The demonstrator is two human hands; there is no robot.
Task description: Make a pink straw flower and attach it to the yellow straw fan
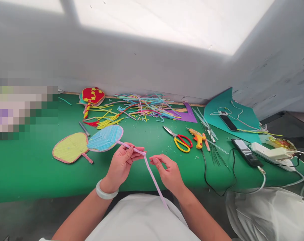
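My left hand [123, 163] is closed on the handle of a small blue fan [105, 138], pinching a pink pipe cleaner [152, 175] against it. The pink strand runs from that pinch down toward my lap. My right hand [167, 171] is just right of the strand, its fingers curled with fingertips close to it; I cannot tell whether it touches it. A yellow fan [70, 147] with a pink handle lies flat on the green table [28, 167], overlapping the blue fan's left edge.
A red and yellow fan [92, 95] and a heap of coloured sticks [139, 107] lie at the back. Scissors [180, 139], a glue gun [197, 136], thin green rods, two phones [244, 151], a power strip [271, 152] and cables are to the right. A wall stands behind the table.
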